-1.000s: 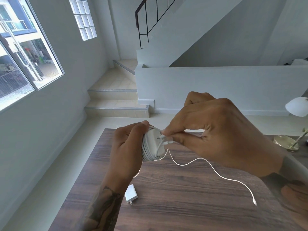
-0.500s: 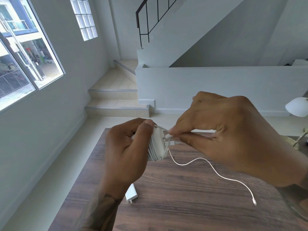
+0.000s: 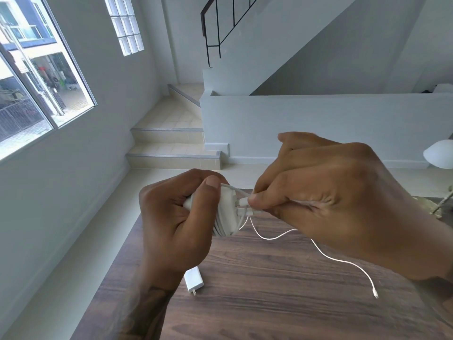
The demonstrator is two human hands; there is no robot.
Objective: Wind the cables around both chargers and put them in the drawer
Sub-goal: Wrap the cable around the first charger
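Observation:
My left hand (image 3: 171, 217) grips a white charger (image 3: 228, 212) above the table, with several turns of white cable wound around it. My right hand (image 3: 331, 204) pinches a white cable end against the charger's right face. A thin white cable (image 3: 343, 262) hangs from there and trails over the wooden table (image 3: 269, 303), its plug lying at the right. A second white charger (image 3: 193, 280) lies flat on the table below my left wrist, prongs pointing toward me. No drawer is in view.
A lamp with a white shade (image 3: 440, 155) and brass base stands at the table's right edge. Beyond the table's far edge lie the tiled floor, steps (image 3: 171, 153) and a low white wall. Windows line the left wall.
Both hands have shifted slightly down and right with the charger. My left thumb has moved over the charger's top, and my right fingers stay pinched at its face.

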